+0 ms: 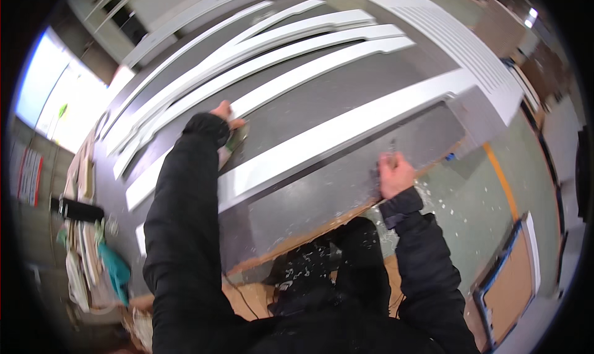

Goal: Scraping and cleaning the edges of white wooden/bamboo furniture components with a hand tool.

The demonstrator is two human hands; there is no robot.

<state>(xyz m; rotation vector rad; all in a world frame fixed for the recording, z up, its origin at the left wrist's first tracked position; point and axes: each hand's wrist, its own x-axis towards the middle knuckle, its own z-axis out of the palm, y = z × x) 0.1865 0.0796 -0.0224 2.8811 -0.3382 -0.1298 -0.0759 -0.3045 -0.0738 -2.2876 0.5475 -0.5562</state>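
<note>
Long white strips with curved ends lie across a grey table. My left hand (230, 115) reaches over the table, its fingers bent around the edge of a white strip (303, 76). Under that hand is a blurred greenish-white thing (232, 145) whose kind I cannot make out. Nearer to me, a wider white board (352, 122) runs from the left to the far right. My right hand (396, 174) is closed above the table's front edge. A small thin dark thing shows at its fingertips, too blurred to name.
More white strips (272, 51) lie at the back of the grey table (297, 199). A white grooved panel (445, 38) is at the far right. White flakes dot the green floor (458, 199). A blue-edged framed panel (507, 283) leans at the right; teal cloth (113, 270) hangs at the left.
</note>
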